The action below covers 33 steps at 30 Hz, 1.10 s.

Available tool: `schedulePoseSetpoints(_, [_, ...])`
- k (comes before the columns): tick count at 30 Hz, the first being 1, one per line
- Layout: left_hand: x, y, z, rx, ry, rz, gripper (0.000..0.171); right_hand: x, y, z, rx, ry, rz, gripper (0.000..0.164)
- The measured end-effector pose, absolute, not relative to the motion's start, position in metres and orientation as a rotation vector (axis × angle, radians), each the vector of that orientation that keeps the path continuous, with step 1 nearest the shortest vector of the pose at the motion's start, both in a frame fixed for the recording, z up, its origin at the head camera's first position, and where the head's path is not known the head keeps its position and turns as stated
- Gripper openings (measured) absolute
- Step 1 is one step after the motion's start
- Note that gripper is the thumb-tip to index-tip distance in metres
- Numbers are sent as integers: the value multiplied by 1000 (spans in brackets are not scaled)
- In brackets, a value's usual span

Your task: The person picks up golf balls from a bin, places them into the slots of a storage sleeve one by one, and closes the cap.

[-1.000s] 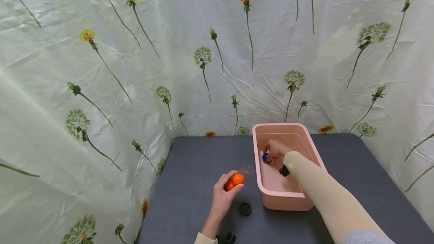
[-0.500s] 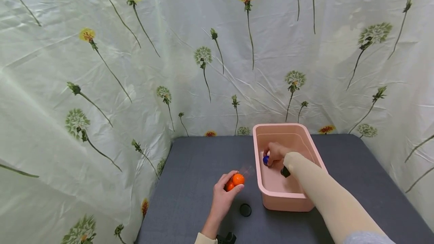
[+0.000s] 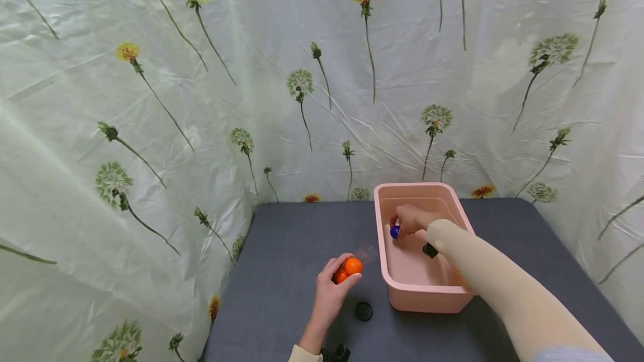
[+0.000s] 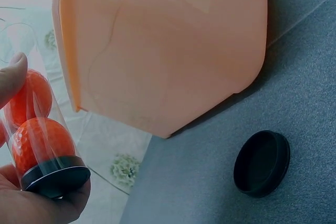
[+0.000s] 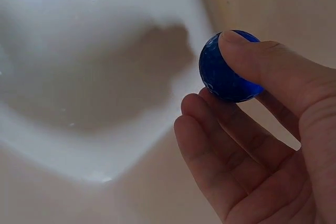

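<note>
My left hand [image 3: 329,289] grips a clear plastic tube [image 4: 23,51] beside the bin's left side. Orange golf balls [image 3: 353,266] sit inside it, against a black end cap [image 4: 56,177] at its lower end in the left wrist view. The tube's far end tilts toward the bin. Within the pink bin [image 3: 422,301], near its left wall, my right hand [image 3: 411,220] pinches a blue golf ball [image 5: 228,66] between thumb and fingertips. The right wrist view shows the ball close over the bin's pale floor, with the hand's shadow [image 5: 121,82] beside it.
A round black cap [image 3: 364,311] lies on the dark grey tabletop [image 3: 287,250], in front of the bin's left corner and near my left wrist. Behind the table hangs a pale curtain [image 3: 271,99] printed with dandelions.
My right wrist and forearm have shifted a little to the right, while the blue golf ball stays near the bin's left wall. The left hand and tube hold still.
</note>
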State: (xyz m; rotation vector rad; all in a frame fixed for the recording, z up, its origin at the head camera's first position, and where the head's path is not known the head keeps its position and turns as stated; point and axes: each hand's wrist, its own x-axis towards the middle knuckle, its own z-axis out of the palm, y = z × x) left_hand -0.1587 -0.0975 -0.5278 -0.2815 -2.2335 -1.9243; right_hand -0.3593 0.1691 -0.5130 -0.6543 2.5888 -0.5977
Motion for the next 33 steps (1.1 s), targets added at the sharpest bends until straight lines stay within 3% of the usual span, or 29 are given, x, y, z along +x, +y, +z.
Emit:
schedulePoseSetpoints(13, [-155,-95,-532,-279,-2236,-1892,38,-339,171,-490,-946,2630,-464,31])
schedulePoseSetpoints(33, [-169,-94,-567,-266,-2251,-1918,43,-302,178,-439,-1069,2666,-509,33])
